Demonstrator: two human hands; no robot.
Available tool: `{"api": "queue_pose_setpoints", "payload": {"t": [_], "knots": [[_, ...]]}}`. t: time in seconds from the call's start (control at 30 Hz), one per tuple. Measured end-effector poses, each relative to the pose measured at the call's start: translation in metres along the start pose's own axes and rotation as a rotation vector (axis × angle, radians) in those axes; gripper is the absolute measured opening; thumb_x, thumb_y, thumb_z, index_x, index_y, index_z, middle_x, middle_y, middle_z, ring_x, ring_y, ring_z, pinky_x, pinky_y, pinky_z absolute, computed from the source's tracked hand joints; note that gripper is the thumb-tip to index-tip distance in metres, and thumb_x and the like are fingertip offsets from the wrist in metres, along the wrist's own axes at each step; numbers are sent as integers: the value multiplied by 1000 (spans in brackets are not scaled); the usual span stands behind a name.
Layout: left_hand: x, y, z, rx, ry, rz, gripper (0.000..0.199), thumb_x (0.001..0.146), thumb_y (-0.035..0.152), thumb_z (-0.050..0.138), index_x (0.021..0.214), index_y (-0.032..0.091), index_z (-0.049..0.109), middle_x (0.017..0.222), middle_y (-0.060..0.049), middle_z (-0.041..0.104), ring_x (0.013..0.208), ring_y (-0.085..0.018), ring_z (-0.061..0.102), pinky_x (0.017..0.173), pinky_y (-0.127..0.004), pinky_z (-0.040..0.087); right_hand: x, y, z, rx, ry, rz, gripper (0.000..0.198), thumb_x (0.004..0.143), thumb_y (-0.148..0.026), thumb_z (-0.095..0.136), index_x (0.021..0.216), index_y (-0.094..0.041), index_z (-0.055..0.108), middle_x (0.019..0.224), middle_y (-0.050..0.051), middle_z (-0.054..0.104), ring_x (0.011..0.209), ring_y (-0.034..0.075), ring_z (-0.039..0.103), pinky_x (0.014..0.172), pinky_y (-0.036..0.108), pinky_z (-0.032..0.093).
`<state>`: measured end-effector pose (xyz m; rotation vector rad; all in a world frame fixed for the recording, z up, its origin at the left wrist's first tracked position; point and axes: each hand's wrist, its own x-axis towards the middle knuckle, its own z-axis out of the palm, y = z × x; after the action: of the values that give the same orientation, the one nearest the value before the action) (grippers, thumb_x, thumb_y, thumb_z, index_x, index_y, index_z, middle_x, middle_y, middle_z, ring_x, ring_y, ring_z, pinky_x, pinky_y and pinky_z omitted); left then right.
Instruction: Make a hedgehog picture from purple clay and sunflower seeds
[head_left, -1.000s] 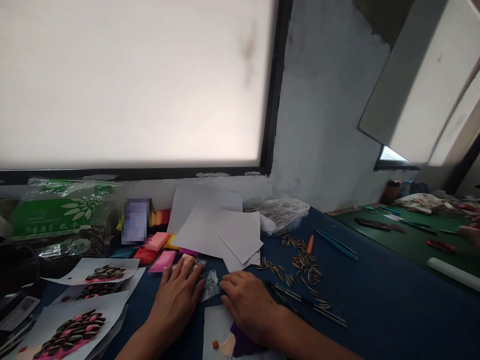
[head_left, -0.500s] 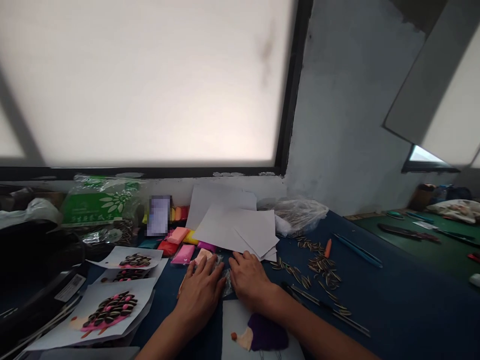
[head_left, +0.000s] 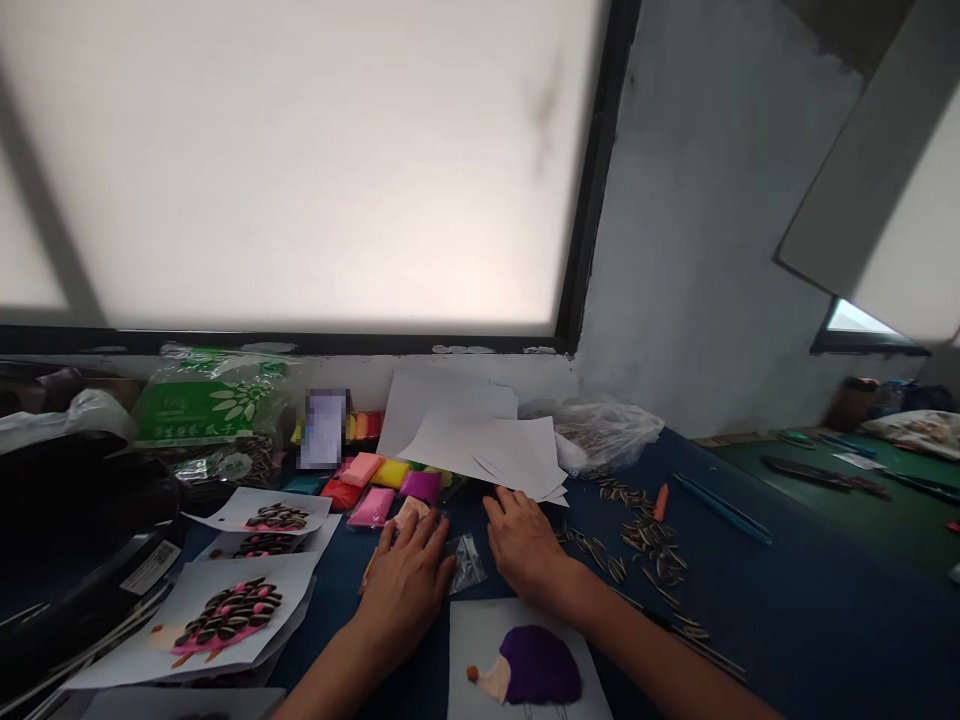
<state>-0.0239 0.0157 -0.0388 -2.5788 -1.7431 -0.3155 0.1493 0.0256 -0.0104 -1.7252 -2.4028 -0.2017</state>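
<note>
My left hand [head_left: 409, 565] lies palm down with its fingers stretched out, partly covering a packet of peach clay [head_left: 412, 513]. Beside its thumb is a small clear plastic bag [head_left: 468, 563]. My right hand [head_left: 523, 540] rests flat on the table, fingertips at the lower edge of the loose white paper sheets [head_left: 480, 455]; nothing shows in its grasp. Below the hands lies a paper card [head_left: 466, 690] bearing a purple clay hedgehog [head_left: 541, 665] with a peach snout and a brown nose. What is under either palm is hidden.
Stacked at left are finished hedgehog cards [head_left: 225, 615] covered with sunflower seeds. Colored clay packets [head_left: 371, 507] sit behind my left hand. Loose sunflower seeds [head_left: 651, 540], an orange stick [head_left: 661, 502] and blue tweezers [head_left: 721, 508] lie to the right. A green seed bag [head_left: 210, 400] stands at back left.
My right hand has moved right, away from my left, uncovering the small clear bag and more of the purple hedgehog. The front paper sheets have shifted slightly right. My left hand stays palm down.
</note>
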Motion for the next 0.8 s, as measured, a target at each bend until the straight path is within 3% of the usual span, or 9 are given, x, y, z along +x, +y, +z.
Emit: {"api": "queue_pose_setpoints", "payload": {"t": [0.13, 0.33, 0.57, 0.63, 0.7, 0.8], "knots": [[0, 0, 0, -3, 6, 2, 47, 95, 27, 42, 139, 18, 54, 149, -14, 46, 141, -34, 39, 113, -59, 29, 1, -4, 4, 17, -16, -36, 43, 95, -18, 50, 137, -10, 53, 128, 20, 62, 117, 32, 55, 99, 44, 42], [1, -1, 3, -15, 18, 6, 47, 94, 28, 45, 139, 19, 54, 149, -14, 47, 141, -32, 39, 114, -57, 29, -8, -2, 0, 45, -63, -140, 27, 91, -10, 52, 113, -16, 66, 110, 9, 70, 104, 22, 62, 90, 31, 45], [6, -6, -3, 45, 109, -5, 34, 90, 19, 51, 121, 18, 65, 147, -15, 51, 142, -35, 37, 115, -57, 28, -2, 3, 1, -8, -78, -140, 16, 87, -9, 57, 86, -14, 73, 100, 12, 71, 96, 25, 64, 84, 32, 45], [6, -6, -7, -25, 134, 10, 32, 92, 18, 47, 118, 16, 66, 145, -16, 51, 141, -36, 37, 114, -57, 29, -2, 2, 3, -8, -82, -160, 15, 84, -8, 59, 82, -13, 73, 96, 12, 71, 92, 25, 65, 82, 33, 46], [5, -3, -12, -137, 138, 47, 32, 96, 19, 42, 117, 17, 66, 139, -16, 56, 134, -34, 45, 109, -54, 36, -3, 2, 6, 3, -77, -177, 15, 82, -5, 59, 78, -13, 72, 92, 13, 71, 89, 26, 65, 80, 34, 46], [2, 7, -16, -223, 82, 114, 23, 93, 19, 48, 97, 19, 71, 109, -11, 68, 105, -29, 62, 92, -43, 49, -4, 3, 11, 46, -52, -193, 18, 77, 1, 58, 74, -12, 70, 87, 14, 71, 86, 25, 65, 80, 34, 46]]}}
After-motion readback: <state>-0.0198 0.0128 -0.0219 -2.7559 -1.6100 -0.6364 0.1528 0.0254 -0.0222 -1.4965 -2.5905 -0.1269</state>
